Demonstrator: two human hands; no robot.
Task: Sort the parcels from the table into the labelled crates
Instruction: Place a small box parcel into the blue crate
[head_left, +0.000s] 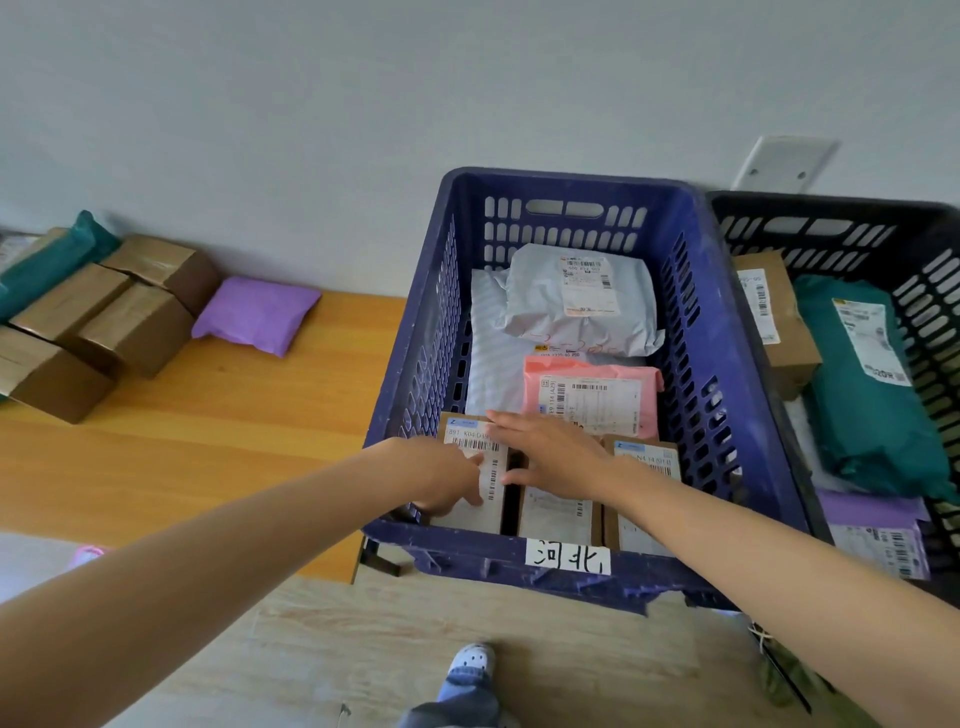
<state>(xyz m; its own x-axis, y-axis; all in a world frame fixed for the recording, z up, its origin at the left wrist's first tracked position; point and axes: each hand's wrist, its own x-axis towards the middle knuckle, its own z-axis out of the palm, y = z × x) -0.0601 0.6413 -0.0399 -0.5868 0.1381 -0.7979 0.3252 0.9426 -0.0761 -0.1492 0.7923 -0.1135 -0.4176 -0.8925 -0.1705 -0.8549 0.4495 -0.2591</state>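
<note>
Head view. Q: Where is the small brown cardboard box with white barcode label (494, 488)?
A: In the near-left corner of the blue slotted plastic crate (696, 364), beside two similar boxes (556, 512). The left hand (441, 478) grips its left side. The right hand (550, 452) lies flat across its top, fingers straight.

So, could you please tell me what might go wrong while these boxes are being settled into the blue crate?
1. The left hand grips the leftmost cardboard box close to the wall of the blue crate; fingers could get pinched in that tight row.
2. The right hand rests flat just in front of the pink mailer; shoving boxes back may crush it.
3. The purple mailer on the table shows no label, so mis-sorting is possible.
</note>
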